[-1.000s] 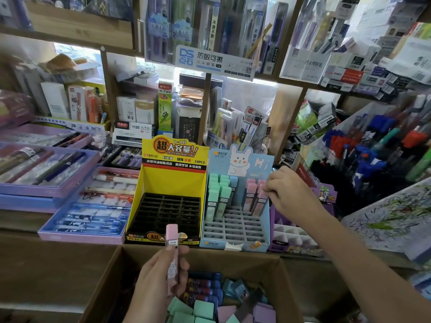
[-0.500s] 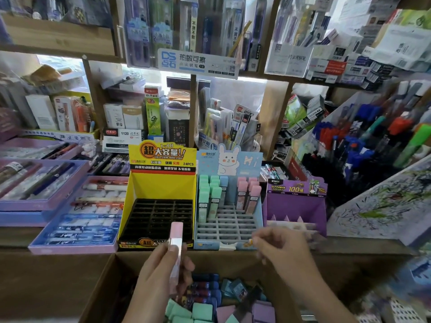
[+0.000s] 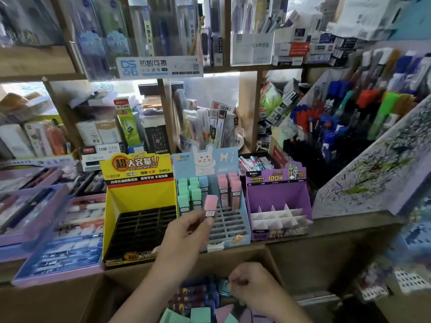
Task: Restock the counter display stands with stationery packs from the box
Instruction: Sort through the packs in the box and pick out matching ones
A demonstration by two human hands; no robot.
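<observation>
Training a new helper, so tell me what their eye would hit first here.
The bright yellow stand at centre-left, its black grid bare, stands out most. Beside it the left hand holds a pink pack up before the blue rabbit stand, part-filled with green and pink packs. Below, the right hand is down in the cardboard box.

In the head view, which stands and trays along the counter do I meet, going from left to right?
Flat pen tray → yellow stand → light blue rabbit stand → purple stand → scribbled test pad.

Box [image 3: 245,252] cut off below, shelf packs [image 3: 93,43] blurred
</observation>
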